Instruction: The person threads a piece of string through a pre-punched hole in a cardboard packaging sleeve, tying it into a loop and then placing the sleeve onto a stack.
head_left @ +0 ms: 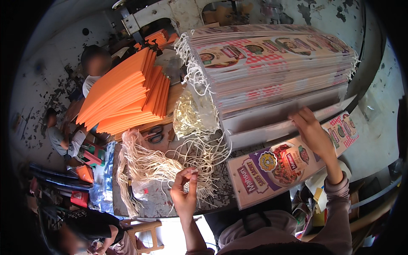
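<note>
My left hand [183, 193] is closed in a pinch at the edge of a heap of white cords [199, 157]; a bit of white cord shows at its fingertips. My right hand [312, 131] has its fingers bent over a long white-backed panel [272, 129] at the near side of a big stack of printed panels [272, 63]. Beneath that wrist, a long printed panel [276, 165] with food pictures lies along the table's near edge. White knotted cords hang from both ends of the stack.
Orange folded sheets [123, 93] are piled at the left. Black-handled scissors [155, 134] and a bag of small gold pieces [187, 112] lie between them and the stack. A machine arm [148, 19] stands behind. People [95, 236] sit at the left, beside a stool [146, 236].
</note>
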`<action>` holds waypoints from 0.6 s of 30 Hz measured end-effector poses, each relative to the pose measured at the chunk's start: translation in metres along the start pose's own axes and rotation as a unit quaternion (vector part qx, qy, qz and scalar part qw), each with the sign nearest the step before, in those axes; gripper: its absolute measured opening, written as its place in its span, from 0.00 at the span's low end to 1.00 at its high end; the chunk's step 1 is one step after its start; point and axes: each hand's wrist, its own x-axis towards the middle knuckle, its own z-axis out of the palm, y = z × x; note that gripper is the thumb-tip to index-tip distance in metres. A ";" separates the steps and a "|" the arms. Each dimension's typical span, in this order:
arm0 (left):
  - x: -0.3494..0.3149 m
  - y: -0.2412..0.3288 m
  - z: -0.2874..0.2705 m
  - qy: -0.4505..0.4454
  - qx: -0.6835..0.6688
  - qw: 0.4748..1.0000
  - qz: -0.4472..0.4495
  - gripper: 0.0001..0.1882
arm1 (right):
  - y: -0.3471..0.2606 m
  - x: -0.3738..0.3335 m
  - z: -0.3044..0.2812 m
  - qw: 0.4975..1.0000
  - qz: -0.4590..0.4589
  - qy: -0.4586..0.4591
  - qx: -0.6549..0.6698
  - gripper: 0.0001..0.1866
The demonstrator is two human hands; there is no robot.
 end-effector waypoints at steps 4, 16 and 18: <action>-0.008 0.002 -0.009 -0.028 0.141 0.989 0.034 0.12 | -0.002 0.019 0.006 0.995 0.009 0.013 -0.101 0.17; -0.035 -0.007 -0.015 -0.082 0.341 0.931 0.096 0.08 | -0.071 -0.032 -0.002 0.987 0.062 0.049 0.138 0.16; -0.038 -0.017 -0.012 -0.096 0.387 0.906 0.144 0.09 | -0.081 -0.045 -0.004 0.962 0.069 0.008 0.266 0.14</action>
